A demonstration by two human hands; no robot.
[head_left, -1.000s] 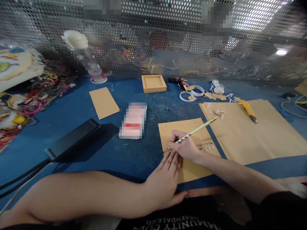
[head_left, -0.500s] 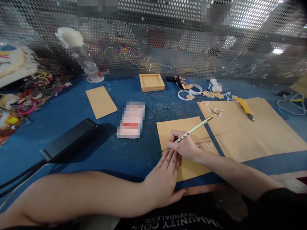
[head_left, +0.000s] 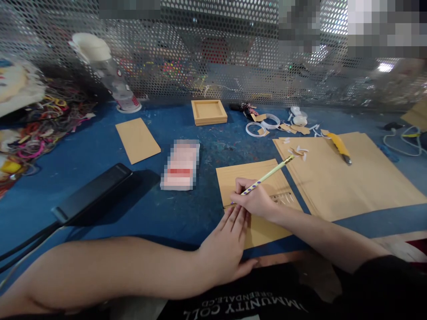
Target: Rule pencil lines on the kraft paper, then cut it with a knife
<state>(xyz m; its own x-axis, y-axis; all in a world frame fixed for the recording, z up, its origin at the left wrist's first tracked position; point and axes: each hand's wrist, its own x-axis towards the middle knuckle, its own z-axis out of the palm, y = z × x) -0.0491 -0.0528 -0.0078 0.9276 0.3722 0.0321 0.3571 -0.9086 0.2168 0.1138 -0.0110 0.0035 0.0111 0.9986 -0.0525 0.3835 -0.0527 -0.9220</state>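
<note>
My right hand (head_left: 255, 198) grips a pale green pencil (head_left: 268, 174) with purple spots, its eraser end pointing up and to the right. The pencil tip is down at the edge of a clear ruler (head_left: 283, 198), mostly covered by my hands. Under the ruler lies a sheet of brown card (head_left: 267, 231) bearing faint lines on its upper part. My left hand (head_left: 228, 242) rests flat on the ruler and card, fingers stretched forward and thumb out to the side. Its fingertips lie just below my right hand.
A pixelated phone (head_left: 181, 164), a smaller brown card (head_left: 138, 140) and a black power strip (head_left: 93, 191) lie leftward. Behind stand a wooden frame (head_left: 209, 112) and a bottle (head_left: 122, 86). Rightward, a yellow cutter (head_left: 339, 146) sits on large brown sheets (head_left: 360, 186). A perforated metal screen (head_left: 187, 58) closes the back.
The whole view has shifted slightly, with things appearing a little higher and further left. Both hands keep nearly the same pose on the card, the pencil still in my right hand.
</note>
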